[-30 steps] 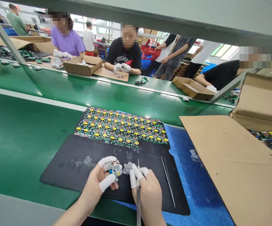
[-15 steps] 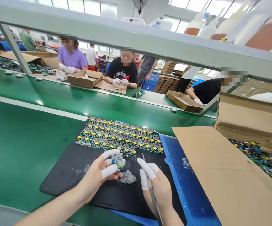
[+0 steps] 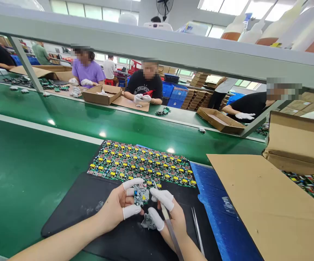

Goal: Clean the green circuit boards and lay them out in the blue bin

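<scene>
- So the circuit board [image 3: 141, 195] is up in the left hand [image 3: 116, 204], pinched between capped thumb and fingers, clear of the black mat [image 3: 78, 203]. Grip looks properly closed on it.
- Right hand [image 3: 174, 217] is closed around a slim metal tool [image 3: 167, 223], tip up right beside the board. Can't make out whether it's touching.
- There's a lump of grey putty [image 3: 148, 222] by the right thumb, just below the board. Honestly can't tell if it's pinched or just sitting there.
- Progress-wise, I'd call this board partway: grey stuff covers a good chunk of its face, but a yellow part, a blue one and some green still show. Could be nearly there, hard to judge.
- What's left looks like loads. The rows of boards [image 3: 142, 169] at the back of the mat show bright yellow parts and no grey I can spot at this size, so I'd guess they're untouched.
- More loose boards [image 3: 309, 185] are heaped in the open carton [image 3: 295, 134] on the right; no idea if those are done or waiting.
- Spare tweezers [image 3: 197, 232] lie on the mat, right of the right hand.
</scene>
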Motion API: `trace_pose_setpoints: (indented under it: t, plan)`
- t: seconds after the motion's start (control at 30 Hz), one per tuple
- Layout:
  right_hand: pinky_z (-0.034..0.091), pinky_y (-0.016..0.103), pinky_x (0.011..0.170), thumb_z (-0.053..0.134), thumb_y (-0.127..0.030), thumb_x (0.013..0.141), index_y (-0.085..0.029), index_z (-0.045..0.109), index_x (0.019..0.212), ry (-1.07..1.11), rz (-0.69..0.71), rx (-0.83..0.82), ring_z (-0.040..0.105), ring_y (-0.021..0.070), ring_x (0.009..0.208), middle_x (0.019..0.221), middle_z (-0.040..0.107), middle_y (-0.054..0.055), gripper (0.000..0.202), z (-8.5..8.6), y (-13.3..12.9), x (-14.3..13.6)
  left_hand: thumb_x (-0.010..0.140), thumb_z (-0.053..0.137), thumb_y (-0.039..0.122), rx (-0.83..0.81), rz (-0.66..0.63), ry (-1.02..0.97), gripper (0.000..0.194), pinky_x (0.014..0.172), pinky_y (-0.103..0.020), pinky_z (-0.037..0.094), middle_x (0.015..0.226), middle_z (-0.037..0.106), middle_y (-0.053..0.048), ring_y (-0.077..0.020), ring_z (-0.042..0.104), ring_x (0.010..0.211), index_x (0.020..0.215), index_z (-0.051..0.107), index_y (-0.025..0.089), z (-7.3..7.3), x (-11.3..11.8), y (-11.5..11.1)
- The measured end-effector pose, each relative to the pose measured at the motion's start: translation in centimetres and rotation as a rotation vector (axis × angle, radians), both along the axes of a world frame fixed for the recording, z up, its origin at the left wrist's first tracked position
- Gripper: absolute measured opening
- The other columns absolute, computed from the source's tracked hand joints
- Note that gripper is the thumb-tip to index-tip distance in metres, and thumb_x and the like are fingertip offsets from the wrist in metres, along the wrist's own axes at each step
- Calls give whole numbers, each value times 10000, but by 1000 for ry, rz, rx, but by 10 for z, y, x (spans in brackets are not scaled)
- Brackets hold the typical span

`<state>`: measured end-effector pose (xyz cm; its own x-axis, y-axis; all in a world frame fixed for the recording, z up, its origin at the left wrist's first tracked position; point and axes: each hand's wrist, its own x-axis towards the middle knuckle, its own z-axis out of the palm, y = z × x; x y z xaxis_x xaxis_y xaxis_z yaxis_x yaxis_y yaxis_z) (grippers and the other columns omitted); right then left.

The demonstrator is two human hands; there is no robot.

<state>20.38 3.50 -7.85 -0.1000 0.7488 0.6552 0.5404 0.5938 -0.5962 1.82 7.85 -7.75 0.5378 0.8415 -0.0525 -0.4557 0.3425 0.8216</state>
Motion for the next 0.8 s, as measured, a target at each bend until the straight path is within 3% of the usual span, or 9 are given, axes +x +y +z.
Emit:
trace_pose_setpoints:
  t: [0.13,0.37,0.63,0.8]
  plan:
    - [506,236,512,569,-136,896,-266,552,1321,16,76,2,580,141,622,846,626,23,445,-1,-7,-1,613,907,181,13,-13,27,606,678,-223,595,956,779,-35,-130,730,681,1166,668,248,-7,0,-8]
    - [549,228,582,602,-109,890,-262,600,1217,75,87,-4,634,139,675,866,660,28,361,0,-9,-2,665,861,146,140,25,199,556,695,-172,572,892,789,-8,-89,698,661,1185,698,254,-16,-4,-16]
    - [562,226,592,598,-101,888,-251,626,1112,75,107,-33,659,139,675,852,682,28,271,2,-5,-4,753,740,56,543,81,317,596,681,-162,573,763,776,57,-95,706,638,1258,655,360,-12,-8,-17]
    - [569,261,591,577,-102,907,-228,634,1063,-64,44,55,674,160,663,808,717,42,209,4,-2,-2,773,717,82,568,122,416,601,635,-195,576,661,733,54,-112,670,563,1312,623,329,-15,-8,-22]
